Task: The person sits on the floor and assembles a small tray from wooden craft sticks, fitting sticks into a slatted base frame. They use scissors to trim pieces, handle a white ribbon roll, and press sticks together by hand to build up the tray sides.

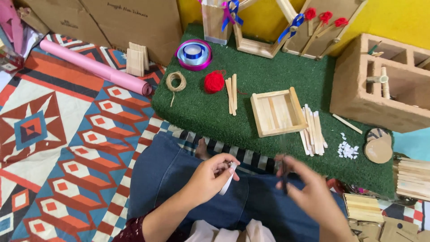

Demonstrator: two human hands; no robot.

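My left hand (211,175) pinches a short white strip (228,179) above my lap, which is covered in blue denim. My right hand (309,192) is close to its right, blurred, with the fingers closed around a thin dark tool (285,172) that I cannot identify. Beyond the hands lies a green turf mat (286,76) with a square tray of wooden sticks (277,112), a bundle of loose sticks (313,130), a small stick bunch (231,93), a red yarn ball (214,82) and a coil of twine (176,82).
Ribbon spools (194,54) and stick-built frames (260,42) stand at the mat's back. A hollow clay block (385,85) sits right, white scraps (347,150) and round discs (378,145) near it. A pink paper roll (96,67) lies on the patterned rug (58,148).
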